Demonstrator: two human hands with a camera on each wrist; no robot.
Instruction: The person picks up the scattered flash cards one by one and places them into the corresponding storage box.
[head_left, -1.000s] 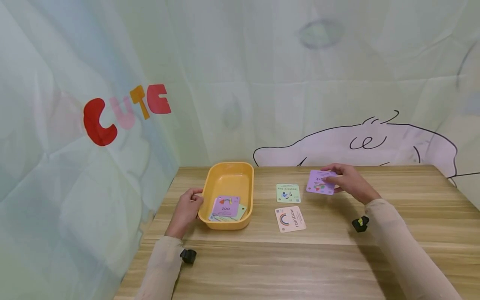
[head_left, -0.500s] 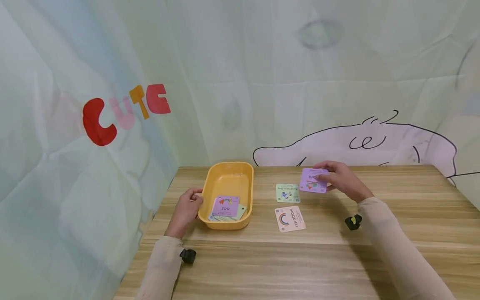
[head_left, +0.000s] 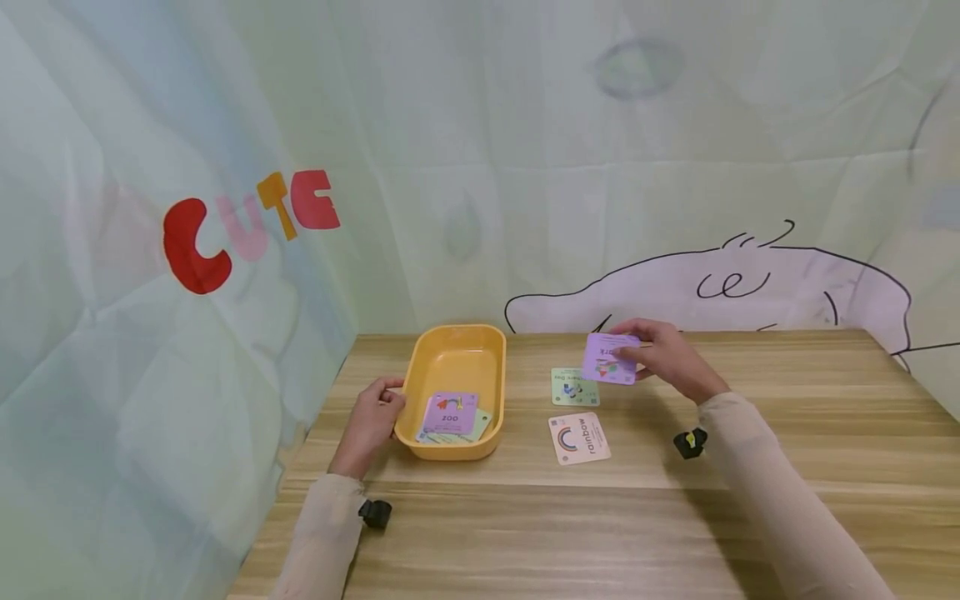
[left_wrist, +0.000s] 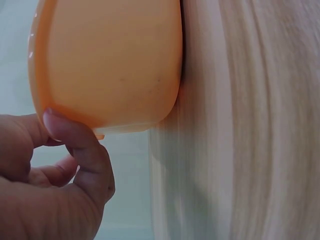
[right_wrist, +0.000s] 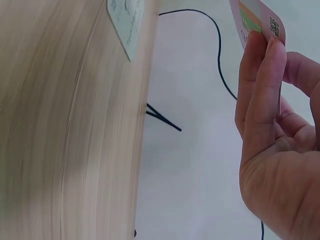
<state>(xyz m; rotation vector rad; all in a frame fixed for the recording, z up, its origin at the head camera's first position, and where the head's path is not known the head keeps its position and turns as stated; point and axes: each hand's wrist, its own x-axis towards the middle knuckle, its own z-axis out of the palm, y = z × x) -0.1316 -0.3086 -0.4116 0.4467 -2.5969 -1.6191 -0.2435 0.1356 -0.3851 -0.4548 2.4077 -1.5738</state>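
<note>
My left hand (head_left: 371, 421) pinches the left rim of a yellow tray (head_left: 493, 367); the left wrist view has thumb and fingers at the tray's edge. Inside the tray's near end, a purple "zoo" card (head_left: 452, 412) lies over a green card (head_left: 482, 425). Held up by my right hand (head_left: 667, 354) is a purple picture card (head_left: 609, 367), its word partly covered by a finger. That card overlaps the corner of a green card with a "Day" title (head_left: 572, 388) on the table. Closer to me lies a pale pink "rainbow" card (head_left: 580, 438).
The wooden table (head_left: 525, 533) ends at a printed fabric backdrop (head_left: 465, 167) at the back and left. Black wrist devices (head_left: 376, 513) sit by both sleeves.
My right hand has moved left with the purple card, from right of the green card to partly over it. The left hand and the tray stay in place.
</note>
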